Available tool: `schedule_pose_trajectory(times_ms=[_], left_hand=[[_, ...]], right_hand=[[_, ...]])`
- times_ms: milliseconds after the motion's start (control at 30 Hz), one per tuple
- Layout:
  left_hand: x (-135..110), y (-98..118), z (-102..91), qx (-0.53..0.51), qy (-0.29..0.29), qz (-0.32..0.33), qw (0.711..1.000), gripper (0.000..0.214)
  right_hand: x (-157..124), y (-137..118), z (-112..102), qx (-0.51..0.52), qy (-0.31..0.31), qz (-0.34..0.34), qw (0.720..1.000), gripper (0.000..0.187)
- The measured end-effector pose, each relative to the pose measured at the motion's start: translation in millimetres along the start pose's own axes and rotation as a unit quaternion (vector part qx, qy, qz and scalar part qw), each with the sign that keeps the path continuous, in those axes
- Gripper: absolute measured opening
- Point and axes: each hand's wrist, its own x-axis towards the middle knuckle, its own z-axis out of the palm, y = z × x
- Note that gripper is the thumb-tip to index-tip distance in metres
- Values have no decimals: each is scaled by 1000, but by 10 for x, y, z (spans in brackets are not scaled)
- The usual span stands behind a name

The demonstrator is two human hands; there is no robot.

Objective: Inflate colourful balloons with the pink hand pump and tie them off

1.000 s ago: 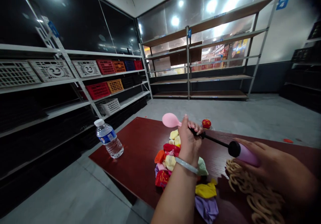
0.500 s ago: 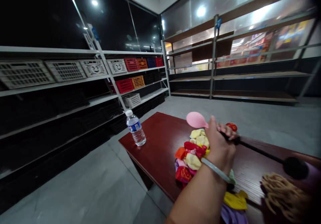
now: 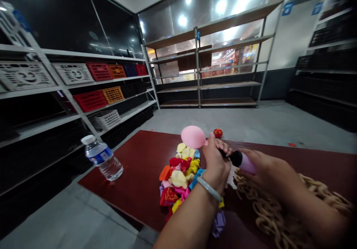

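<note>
A partly inflated pink balloon point(image 3: 193, 136) sticks out to the left of my left hand point(image 3: 217, 161), which is closed around the black front part of a hand pump and the balloon's neck. My right hand point(image 3: 266, 171) grips the purple end of the pump point(image 3: 247, 163), close to my left hand. Below the pink balloon lies a heap of uninflated balloons point(image 3: 179, 178) in cream, red, yellow, orange, blue and purple. Under my right hand and forearm is a pile of tan, twisted strands point(image 3: 275, 221); their kind is unclear.
A water bottle point(image 3: 103, 158) with a white cap stands on the left part of the dark red table point(image 3: 134, 167). A round red thing with gold print point(image 3: 218, 133) shows near the far edge. Shelves with crates point(image 3: 90, 102) line the left wall; a metal rack point(image 3: 199, 89) stands behind.
My right hand has come into view, and the purple pump end has moved in towards my left hand, covering the long black rod. The view has swung right; the pink balloon looks slightly larger.
</note>
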Motion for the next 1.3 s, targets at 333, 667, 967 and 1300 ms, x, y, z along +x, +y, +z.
schedule_pose_trajectory(times_ms=[333, 667, 967, 1300], left_hand=[[208, 625, -25, -40, 15, 109, 993, 48], [38, 55, -17, -35, 6, 25, 999, 48], [-97, -113, 36, 3, -8, 11, 1000, 47], [157, 427, -13, -44, 14, 62, 997, 46]], right_hand=[[-40, 462, -193, -69, -40, 32, 996, 45], [-5, 86, -174, -101, -47, 12, 994, 47], [-9, -44, -99, -56, -50, 8, 997, 46], [-26, 353, -83, -69, -17, 13, 997, 48]])
